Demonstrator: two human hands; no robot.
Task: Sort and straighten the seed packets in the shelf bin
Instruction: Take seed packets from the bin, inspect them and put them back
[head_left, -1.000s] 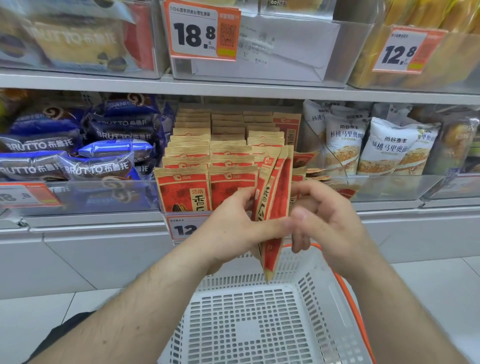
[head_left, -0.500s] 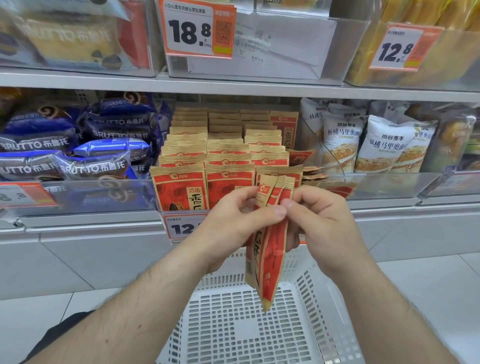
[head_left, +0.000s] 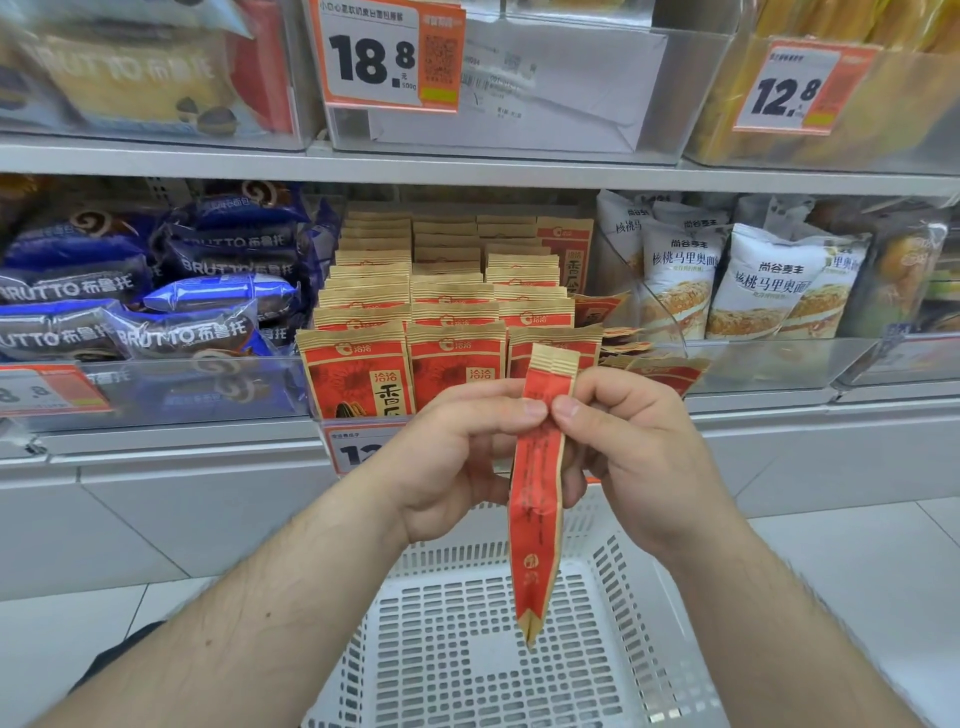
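A small stack of red-and-tan seed packets (head_left: 535, 519) hangs edge-on in front of the shelf, its long side pointing down. My left hand (head_left: 457, 457) and my right hand (head_left: 623, 457) both pinch the stack near its top, thumbs meeting on the near edge. Behind them the shelf bin (head_left: 582, 228) holds three upright rows of the same seed packets (head_left: 363, 364). Several loose packets (head_left: 654, 366) lie flat and askew at the bin's right side.
A white perforated basket (head_left: 467, 649) sits below my hands. Blue Brutto snack bags (head_left: 182, 332) fill the bin to the left, white bread bags (head_left: 769, 291) the bin to the right. Price tags (head_left: 387, 54) hang on the shelf above.
The fanned-out packets have been squared into one tight stack and lowered. Both hands came down with it and their thumbs closed together.
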